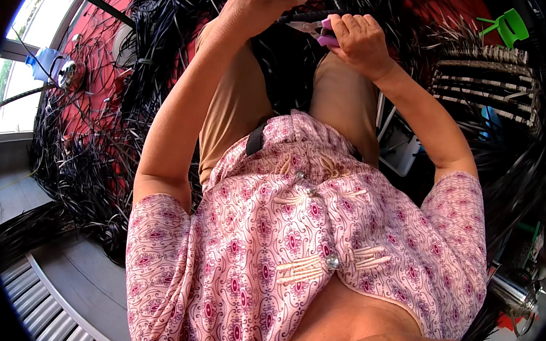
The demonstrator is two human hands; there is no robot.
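My right hand [360, 40] is wrapped round a pair of scissors [304, 27] with purple handles. Their silver blades point left, toward a dark bar-like piece [294, 18] just above them. Up and to the left of the blades, my left hand [261, 2] is closed with its fingers curled. Whatever it grips, if anything, is hidden by the fingers and the dark background. Both hands are beyond my knees, over a mass of black flat strips [170, 22].
Tangled black strips spread over a red floor covering [96, 95]. To the right are a black-and-cream woven piece [485, 84] and a bright green plastic object [510, 28]. A metal flask [515, 292] stands at lower right, a slatted silver seat [57, 323] at lower left.
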